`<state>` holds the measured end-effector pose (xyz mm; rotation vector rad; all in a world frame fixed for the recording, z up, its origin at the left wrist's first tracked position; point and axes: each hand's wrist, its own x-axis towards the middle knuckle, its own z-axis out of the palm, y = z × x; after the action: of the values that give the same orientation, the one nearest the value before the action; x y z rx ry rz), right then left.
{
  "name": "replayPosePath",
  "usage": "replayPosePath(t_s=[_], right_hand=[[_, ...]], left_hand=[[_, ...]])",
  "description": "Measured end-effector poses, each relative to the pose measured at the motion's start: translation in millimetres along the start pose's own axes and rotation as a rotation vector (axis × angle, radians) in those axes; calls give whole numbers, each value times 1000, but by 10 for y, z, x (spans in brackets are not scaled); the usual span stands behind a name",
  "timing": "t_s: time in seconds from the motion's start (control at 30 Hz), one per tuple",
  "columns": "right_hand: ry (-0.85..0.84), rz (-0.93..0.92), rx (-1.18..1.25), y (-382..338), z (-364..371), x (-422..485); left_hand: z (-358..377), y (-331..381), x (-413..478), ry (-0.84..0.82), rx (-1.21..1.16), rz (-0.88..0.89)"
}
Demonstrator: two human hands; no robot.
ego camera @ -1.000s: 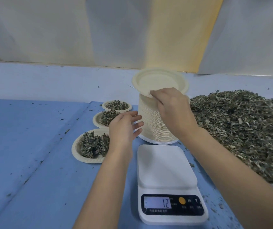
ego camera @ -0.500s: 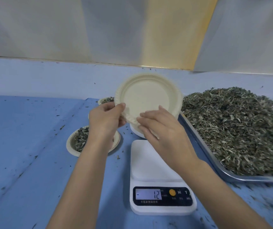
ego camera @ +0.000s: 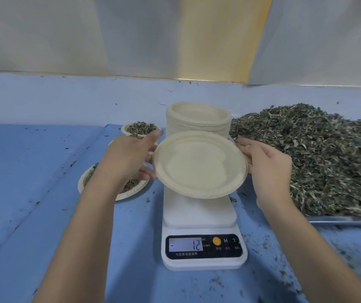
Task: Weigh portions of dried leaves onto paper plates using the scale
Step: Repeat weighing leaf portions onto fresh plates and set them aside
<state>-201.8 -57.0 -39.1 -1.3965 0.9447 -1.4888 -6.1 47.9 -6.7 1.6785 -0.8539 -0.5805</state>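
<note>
An empty cream paper plate point(ego camera: 199, 165) hangs nearly level just above the white scale point(ego camera: 199, 213). My left hand point(ego camera: 129, 158) holds its left rim and my right hand point(ego camera: 264, 165) holds its right rim. The scale's display point(ego camera: 185, 245) reads minus 12. Behind the plate stands a tall stack of paper plates point(ego camera: 198, 118). A big heap of dried leaves point(ego camera: 319, 154) lies on a metal tray point(ego camera: 345, 220) to the right.
Left of the scale, partly behind my left arm, sit filled plates of leaves: a near one point(ego camera: 131, 193) and a far one point(ego camera: 141, 127). Leaf crumbs dot the blue table cover point(ego camera: 33, 182). A wall rises behind the table.
The plate came off the stack, was tilted up toward me, and now lies nearly flat, lower, over the scale. My right hand shifted from its near edge to its right rim.
</note>
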Motion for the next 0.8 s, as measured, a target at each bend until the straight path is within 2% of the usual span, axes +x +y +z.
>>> replayPosePath(t_s=[0.4,0.8], right_hand=[[-55,81,-215,319,-3,-32],[-72,70,-336,364,7,-80]], left_hand=[[25,-166,59,-169,226,-257],[37,-215,88,-184,247,-292]])
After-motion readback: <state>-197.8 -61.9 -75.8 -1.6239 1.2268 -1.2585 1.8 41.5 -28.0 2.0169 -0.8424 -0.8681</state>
